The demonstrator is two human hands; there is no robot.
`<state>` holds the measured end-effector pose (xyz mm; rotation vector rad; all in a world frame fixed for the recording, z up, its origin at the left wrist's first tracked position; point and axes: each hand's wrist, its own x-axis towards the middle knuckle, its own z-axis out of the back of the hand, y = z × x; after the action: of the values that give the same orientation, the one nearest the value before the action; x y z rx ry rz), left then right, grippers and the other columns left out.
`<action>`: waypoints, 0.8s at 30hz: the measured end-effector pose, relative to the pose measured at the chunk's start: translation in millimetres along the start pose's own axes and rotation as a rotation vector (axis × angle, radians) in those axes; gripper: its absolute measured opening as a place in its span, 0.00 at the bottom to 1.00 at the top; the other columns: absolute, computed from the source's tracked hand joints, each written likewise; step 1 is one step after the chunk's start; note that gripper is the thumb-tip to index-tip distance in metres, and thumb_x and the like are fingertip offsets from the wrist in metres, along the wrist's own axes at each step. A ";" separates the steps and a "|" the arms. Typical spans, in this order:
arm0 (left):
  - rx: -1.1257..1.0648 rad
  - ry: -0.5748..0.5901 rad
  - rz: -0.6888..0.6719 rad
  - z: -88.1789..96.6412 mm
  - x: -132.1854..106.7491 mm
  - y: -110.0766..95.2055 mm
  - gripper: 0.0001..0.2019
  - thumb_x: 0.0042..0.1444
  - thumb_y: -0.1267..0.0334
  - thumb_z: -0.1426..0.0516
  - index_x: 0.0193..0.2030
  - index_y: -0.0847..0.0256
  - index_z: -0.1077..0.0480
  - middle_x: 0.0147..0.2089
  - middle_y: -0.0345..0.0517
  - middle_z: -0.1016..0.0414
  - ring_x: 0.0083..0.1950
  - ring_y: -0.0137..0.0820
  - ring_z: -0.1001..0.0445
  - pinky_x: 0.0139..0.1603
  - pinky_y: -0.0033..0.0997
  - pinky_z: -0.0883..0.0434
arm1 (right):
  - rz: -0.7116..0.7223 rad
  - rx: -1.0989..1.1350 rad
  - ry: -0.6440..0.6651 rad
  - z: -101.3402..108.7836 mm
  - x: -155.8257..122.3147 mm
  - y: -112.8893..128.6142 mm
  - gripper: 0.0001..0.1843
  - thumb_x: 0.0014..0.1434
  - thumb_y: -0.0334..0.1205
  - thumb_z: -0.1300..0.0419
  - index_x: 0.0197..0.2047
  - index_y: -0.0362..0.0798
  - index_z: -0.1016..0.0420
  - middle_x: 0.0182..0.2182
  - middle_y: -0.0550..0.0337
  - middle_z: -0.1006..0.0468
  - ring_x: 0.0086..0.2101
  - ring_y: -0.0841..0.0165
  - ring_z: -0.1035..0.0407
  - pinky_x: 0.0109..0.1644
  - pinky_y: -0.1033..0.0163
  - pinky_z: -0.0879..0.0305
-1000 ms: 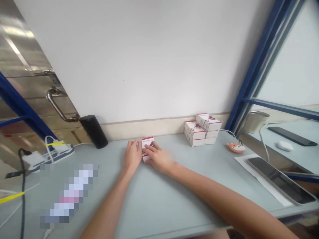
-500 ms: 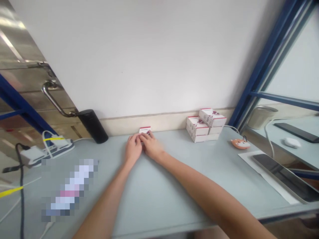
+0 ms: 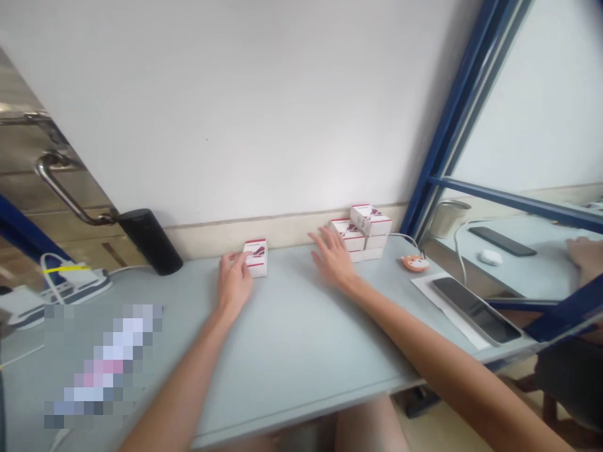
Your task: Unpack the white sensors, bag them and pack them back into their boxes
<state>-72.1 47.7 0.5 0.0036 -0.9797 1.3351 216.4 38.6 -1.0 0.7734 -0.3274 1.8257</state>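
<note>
My left hand rests on the table with loosely bent fingers, touching the left side of a small white box with a red edge and a dark print on top. The box stands by itself near the wall, not enclosed by the fingers. My right hand is spread, palm down, just left of and in front of a stack of similar white boxes. Its fingers overlap the left part of the stack in view; whether they touch it, I cannot tell. Motion blurs its fingertips.
A black cylinder and a white power strip are on the left, near a pixelated object. On the right lie an orange-and-white animal-shaped item and a phone on white paper. A mirror borders the right side.
My hands have come apart. The right has moved from the single box towards the stack and spread its fingers; the left stays at the box's left side. The view has swung right.
</note>
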 end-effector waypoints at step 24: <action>-0.298 0.079 -0.300 -13.4 -40.2 -66.9 0.14 0.65 0.72 0.49 0.37 0.56 0.24 0.44 0.44 0.25 0.46 0.32 0.24 0.46 0.30 0.28 | -0.252 -0.131 -0.037 8.0 -6.1 -53.7 0.31 0.66 0.28 0.46 0.72 0.41 0.36 0.70 0.43 0.32 0.69 0.53 0.39 0.74 0.45 0.47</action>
<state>-7.0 2.7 2.9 -0.1234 -1.0570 0.9012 269.5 50.4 -6.3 0.7235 -0.3534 1.5393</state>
